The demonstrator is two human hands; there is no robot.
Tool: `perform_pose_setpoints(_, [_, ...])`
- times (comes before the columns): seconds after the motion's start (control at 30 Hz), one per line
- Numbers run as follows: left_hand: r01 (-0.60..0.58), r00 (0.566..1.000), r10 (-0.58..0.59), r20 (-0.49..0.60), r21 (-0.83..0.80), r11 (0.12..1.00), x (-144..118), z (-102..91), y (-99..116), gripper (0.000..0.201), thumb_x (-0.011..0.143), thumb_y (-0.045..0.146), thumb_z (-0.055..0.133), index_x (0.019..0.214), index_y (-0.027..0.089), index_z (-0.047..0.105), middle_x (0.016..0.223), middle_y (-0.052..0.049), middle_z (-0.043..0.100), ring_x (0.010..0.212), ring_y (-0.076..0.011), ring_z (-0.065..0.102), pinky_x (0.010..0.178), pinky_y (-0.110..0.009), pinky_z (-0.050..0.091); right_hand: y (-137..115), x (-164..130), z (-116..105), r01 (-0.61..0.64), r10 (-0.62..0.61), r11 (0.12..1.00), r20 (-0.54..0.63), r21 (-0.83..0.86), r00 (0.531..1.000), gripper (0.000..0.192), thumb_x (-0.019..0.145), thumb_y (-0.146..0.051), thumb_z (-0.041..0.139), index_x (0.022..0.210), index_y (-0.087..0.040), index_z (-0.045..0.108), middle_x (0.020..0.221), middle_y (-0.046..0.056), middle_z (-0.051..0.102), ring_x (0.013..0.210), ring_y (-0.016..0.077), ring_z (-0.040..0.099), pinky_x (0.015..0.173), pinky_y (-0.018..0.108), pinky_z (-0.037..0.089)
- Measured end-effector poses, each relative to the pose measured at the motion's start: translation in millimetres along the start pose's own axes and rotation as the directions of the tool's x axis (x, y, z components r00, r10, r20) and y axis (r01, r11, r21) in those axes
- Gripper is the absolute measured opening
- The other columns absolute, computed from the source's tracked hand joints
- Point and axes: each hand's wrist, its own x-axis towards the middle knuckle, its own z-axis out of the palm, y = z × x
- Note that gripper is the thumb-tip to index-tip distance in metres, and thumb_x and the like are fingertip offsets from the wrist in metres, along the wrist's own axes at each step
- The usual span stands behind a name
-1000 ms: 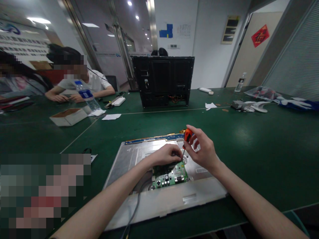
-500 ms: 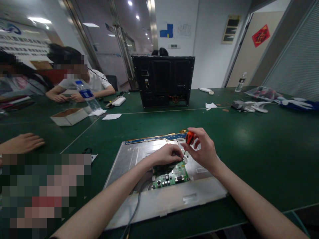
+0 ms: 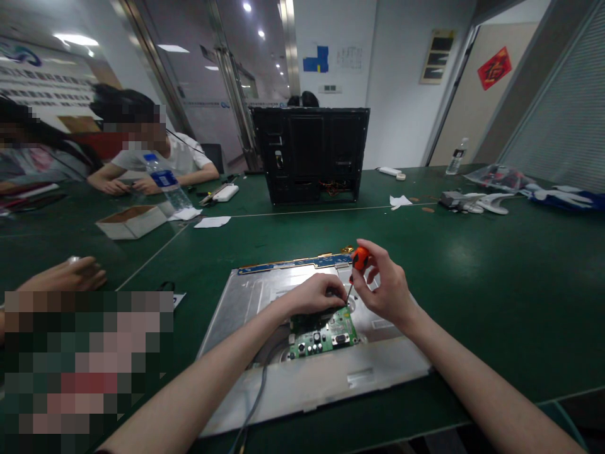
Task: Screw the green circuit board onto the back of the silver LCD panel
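A screwdriver [image 3: 360, 258] with an orange and black handle is pinched in the fingers of my right hand [image 3: 390, 284]. Its thin shaft slants down to the upper right corner of a green circuit board [image 3: 326, 334]. My left hand [image 3: 321, 292] rests over the top of that board with its fingers bent together beside the screwdriver tip; whatever they hold is hidden. Beneath both hands lies a silver metal panel [image 3: 302, 394], with a narrow blue circuit strip [image 3: 293, 263] along its far edge. A grey cable [image 3: 261, 384] runs off the panel's near left side.
A black monitor casing [image 3: 312, 157] stands beyond the panel. Left of it are an open box [image 3: 130, 222], a water bottle [image 3: 166, 183] and paper [image 3: 212, 222]. Gloves [image 3: 491, 202] lie far right. A co-worker's hand [image 3: 70, 277] is on the left; two other people sit behind.
My right fingers have shifted on the screwdriver handle, which has turned slightly. My left hand stays in place. The co-worker's hand at left has moved right and curled around something small and pale.
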Motion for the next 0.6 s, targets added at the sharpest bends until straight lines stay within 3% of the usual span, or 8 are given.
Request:
perform_pose_setpoints(0.37, [-0.006, 1.0, 0.006, 0.0, 0.032, 0.999, -0.6, -0.1, 1.3, 0.008, 0.078, 0.01, 0.067, 0.083, 0.013, 0.073, 0.085, -0.003, 0.07, 0.078, -0.0164, 0.063, 0.074, -0.024, 0.046, 4.9, 0.1, -0.7, 0.044, -0.044, 0.999, 0.022, 0.019, 0.999, 0.04, 0.092, -0.025, 0.059, 0.129, -0.027, 0.045, 0.093, 0.001, 0.057, 0.061, 0.01, 0.054, 0.048, 0.021, 0.049])
perform_pose_setpoints(0.6, [0.004, 1.0, -0.004, -0.004, 0.024, 1.0, -0.4, 0.5, 1.6, 0.007, 0.077, 0.01, 0.067, 0.081, 0.014, 0.071, 0.079, 0.0, 0.069, 0.075, -0.0154, 0.062, 0.072, -0.023, 0.047, 0.9, 1.8, -1.0, 0.036, -0.036, 0.999, 0.012, 0.012, 0.999, 0.048, 0.092, -0.023, 0.056, 0.137, -0.026, 0.041, 0.082, -0.001, 0.061, 0.057, 0.011, 0.056, 0.048, 0.023, 0.05])
